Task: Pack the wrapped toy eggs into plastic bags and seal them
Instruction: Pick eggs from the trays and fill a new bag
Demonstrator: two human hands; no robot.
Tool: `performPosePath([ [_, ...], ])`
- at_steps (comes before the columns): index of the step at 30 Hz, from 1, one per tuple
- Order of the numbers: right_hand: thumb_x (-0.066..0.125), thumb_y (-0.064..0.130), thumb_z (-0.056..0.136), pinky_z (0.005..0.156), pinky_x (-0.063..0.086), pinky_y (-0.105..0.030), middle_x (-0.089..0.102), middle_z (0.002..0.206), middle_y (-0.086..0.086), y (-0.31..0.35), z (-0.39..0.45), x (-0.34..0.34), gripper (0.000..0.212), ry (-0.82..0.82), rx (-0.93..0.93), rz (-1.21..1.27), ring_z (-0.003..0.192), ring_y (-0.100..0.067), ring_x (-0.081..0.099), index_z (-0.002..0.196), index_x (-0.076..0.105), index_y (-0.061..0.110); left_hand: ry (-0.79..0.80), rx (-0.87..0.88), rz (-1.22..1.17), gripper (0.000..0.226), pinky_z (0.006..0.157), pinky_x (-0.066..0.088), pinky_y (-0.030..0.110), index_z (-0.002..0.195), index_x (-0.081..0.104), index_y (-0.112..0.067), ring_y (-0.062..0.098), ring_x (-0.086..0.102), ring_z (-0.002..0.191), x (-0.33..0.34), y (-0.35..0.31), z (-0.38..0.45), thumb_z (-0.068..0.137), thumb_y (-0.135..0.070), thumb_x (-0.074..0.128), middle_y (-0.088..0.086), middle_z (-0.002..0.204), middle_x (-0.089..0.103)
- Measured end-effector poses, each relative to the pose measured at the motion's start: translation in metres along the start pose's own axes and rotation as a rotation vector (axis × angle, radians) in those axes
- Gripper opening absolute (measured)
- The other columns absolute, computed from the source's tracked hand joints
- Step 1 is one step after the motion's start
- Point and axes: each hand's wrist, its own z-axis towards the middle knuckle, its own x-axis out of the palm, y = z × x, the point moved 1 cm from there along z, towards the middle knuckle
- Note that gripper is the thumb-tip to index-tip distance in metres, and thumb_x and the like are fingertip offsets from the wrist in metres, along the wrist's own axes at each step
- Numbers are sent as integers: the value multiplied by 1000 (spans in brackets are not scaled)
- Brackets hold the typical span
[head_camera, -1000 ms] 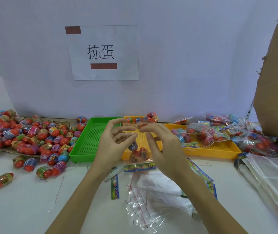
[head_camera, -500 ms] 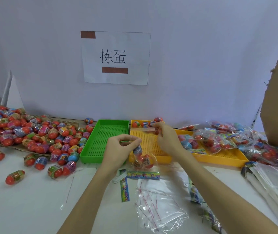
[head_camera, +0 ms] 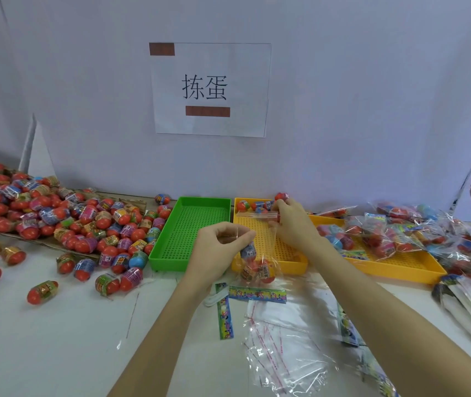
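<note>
loose wrapped eggs point(head_camera: 56, 222) heaped at left of worktop point(head_camera: 56, 339). green tray point(head_camera: 171, 253) beside them. left hand point(head_camera: 217, 253) grip pinches clear bag point(head_camera: 257, 267) holding eggs, raised before yellow tray point(head_camera: 286, 263). right hand point(head_camera: 294, 224) grip pinches the bag's sealing strip point(head_camera: 254, 215). packed bags point(head_camera: 400, 233) at right.

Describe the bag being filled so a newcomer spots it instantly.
Start at the green tray; the small yellow tray sits beside it. Over that tray's front edge hangs a clear bag, pinched by the left hand. Unlike the flat empty bags, it holds eggs.
</note>
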Motion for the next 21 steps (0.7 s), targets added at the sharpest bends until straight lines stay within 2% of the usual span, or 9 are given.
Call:
performPosePath([
  [3,55,19,106,89,51,-23,67,125,-10,4,-9,-8,28,-111,41,258,112,-21,62,131,60,8,5,1,19,10,87,59,26,94,82,-21,6,75,90,0,0,-1,88,-26,85,-8,90,81],
  [6,54,20,107,72,47,-7,69,116,-1,4,-30,-22,25,-216,72,497,98,-7,62,129,63,12,7,-4,33,9,84,59,23,94,82,-21,5,75,88,1,0,-1,88,-26,85,-9,89,80],
  [9,50,24,109,68,54,-17,70,100,5,-5,-60,-34,21,-264,115,735,85,-8,65,122,65,18,24,4,33,8,74,56,13,95,81,-20,3,74,84,3,-2,-3,89,-24,84,-9,87,80],
  [11,45,26,110,67,55,-30,70,92,-6,-9,-80,-40,22,-289,146,879,78,-18,64,117,66,24,48,8,14,8,74,56,14,96,81,-18,7,76,88,5,-4,-4,89,-21,84,-8,88,80],
  [14,43,33,111,71,57,-38,68,95,-18,-3,-99,-47,24,-342,181,990,83,-29,66,109,65,25,68,32,17,5,81,60,22,95,80,-15,13,77,90,8,-7,-7,90,-16,82,-6,92,80],
  [16,44,37,109,69,55,-37,69,90,-16,5,-105,-54,28,-368,175,1036,79,-27,65,111,66,20,76,46,21,4,82,60,24,95,80,-14,14,77,91,10,-7,-8,91,-14,81,-4,94,80],
  [18,49,38,107,63,54,-35,69,84,-8,15,-112,-64,29,-398,100,1032,73,-19,64,118,68,19,78,58,14,3,82,60,25,95,79,-14,15,77,90,13,-7,-10,93,-15,79,-2,94,80],
  [21,59,32,102,50,50,-26,73,90,7,27,-123,-75,25,-406,-65,996,63,-15,66,122,67,19,72,78,8,6,84,61,27,95,80,-13,15,77,90,17,-7,-11,96,-18,76,0,91,81],
])
